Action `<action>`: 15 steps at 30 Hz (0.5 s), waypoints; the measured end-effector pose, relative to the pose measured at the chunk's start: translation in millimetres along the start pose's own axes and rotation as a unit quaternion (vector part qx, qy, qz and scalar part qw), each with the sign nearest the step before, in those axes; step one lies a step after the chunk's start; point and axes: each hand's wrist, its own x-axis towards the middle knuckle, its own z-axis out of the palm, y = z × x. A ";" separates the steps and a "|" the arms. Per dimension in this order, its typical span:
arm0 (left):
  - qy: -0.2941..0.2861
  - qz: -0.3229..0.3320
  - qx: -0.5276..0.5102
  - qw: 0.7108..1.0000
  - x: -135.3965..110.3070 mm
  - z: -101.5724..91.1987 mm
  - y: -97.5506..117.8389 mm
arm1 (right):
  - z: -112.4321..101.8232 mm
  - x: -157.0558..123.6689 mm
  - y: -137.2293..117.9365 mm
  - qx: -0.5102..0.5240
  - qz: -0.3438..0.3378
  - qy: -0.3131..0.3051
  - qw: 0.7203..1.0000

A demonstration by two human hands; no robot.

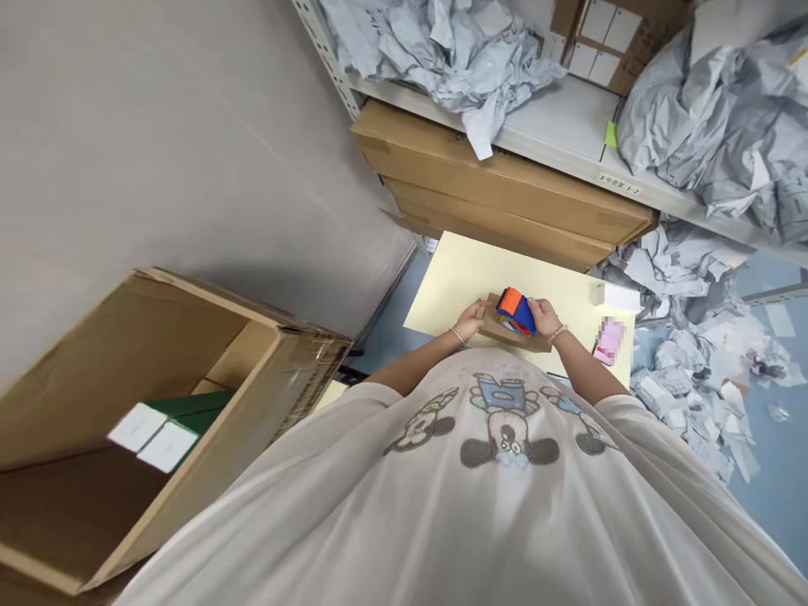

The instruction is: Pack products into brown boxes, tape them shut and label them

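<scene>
A small brown cardboard box [505, 333] lies on a pale yellow table [460, 273]. My left hand [468, 321] rests on the box's left end, fingers curled against it. My right hand [544, 317] grips an orange and blue tape dispenser [514, 309] that sits on top of the box. Both forearms reach forward from under my white printed shirt, which hides the table's near edge.
A large open carton [208, 404] with green and white packets stands at the left. Flat brown cartons [492, 189] lie beneath a shelf [568, 126] heaped with grey mailer bags. A pink item [609, 341] and a white block [615, 296] lie on the table's right. Paper scraps litter the blue floor.
</scene>
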 end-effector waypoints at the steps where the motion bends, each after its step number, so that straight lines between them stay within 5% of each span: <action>1: 0.040 -0.022 -0.048 0.998 -1.2 -5.4 5.2 | -1.1 0.6 -1.2 -0.008 -0.007 0.004 1.000; 3: 0.099 -0.076 -0.115 0.986 -3.9 -16.8 18.0 | -2.2 1.3 -4.9 -0.018 -0.020 0.008 1.000; 6: 0.085 -0.105 -0.135 0.982 -7.9 -28.4 41.2 | -0.6 1.3 -12.1 -0.033 -0.024 0.003 0.999; 10: 0.038 -0.059 -0.103 0.992 -12.3 -26.6 67.6 | 2.4 1.0 -20.9 -0.059 -0.024 -0.011 0.998; 15: 0.058 -0.022 -0.043 0.997 -10.2 -21.0 73.8 | 2.6 0.7 -30.4 -0.094 -0.029 -0.023 0.995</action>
